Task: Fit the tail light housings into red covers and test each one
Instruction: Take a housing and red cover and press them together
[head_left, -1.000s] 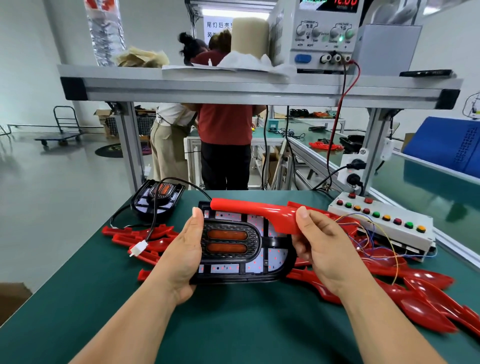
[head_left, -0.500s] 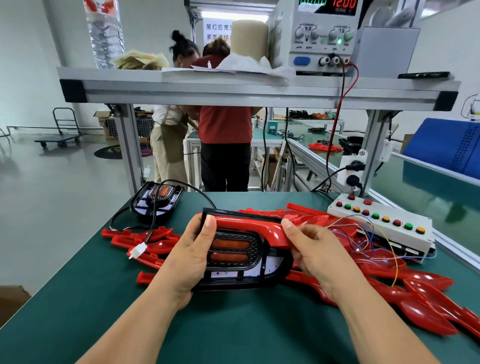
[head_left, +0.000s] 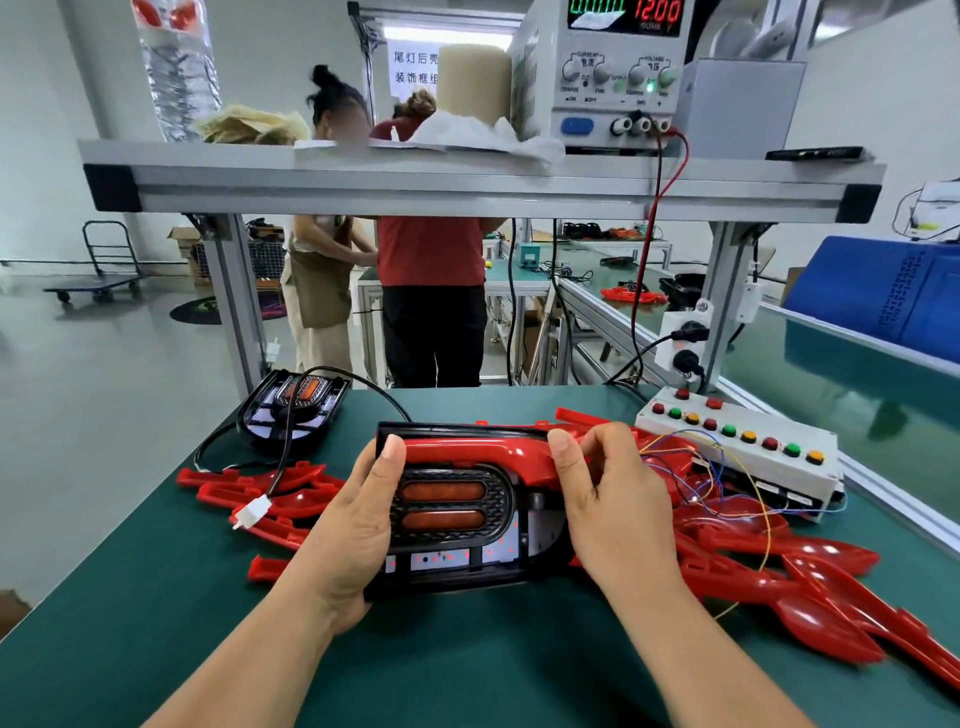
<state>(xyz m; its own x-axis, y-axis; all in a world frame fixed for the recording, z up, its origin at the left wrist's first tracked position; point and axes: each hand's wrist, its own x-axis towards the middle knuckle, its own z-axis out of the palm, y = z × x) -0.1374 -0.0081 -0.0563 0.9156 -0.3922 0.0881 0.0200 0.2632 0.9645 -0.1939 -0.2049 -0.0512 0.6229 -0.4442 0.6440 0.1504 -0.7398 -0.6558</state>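
Since 1 s ago the cover (head_left: 467, 451) has come down: R hand (head_left: 608, 519) held it raised over the housing (head_left: 457, 525), now it lies along the housing's top edge. L hand (head_left: 353, 530) grips the housing's left end, thumb up on the cover's left tip. R hand pinches the cover's right end, thumb on its face, fingers curled behind. Housing sits on the table (head_left: 467, 670) at the near side, between both hands.

Progress, as I judge it: this unit is mid-fit. Cover looks laid in place, but can't tell if it's clipped home all along. Test not yet done for it: its lead isn't visible, and nobody's touching the button box (head_left: 737, 441) at right. 2nd housing (head_left: 293, 410) at back left has no cover, and its plug (head_left: 253, 514) lies loose. Many spare covers (head_left: 779, 577) are piled right and left, so most of the job is prob. left. PSU (head_left: 618, 57) reads 12.00.
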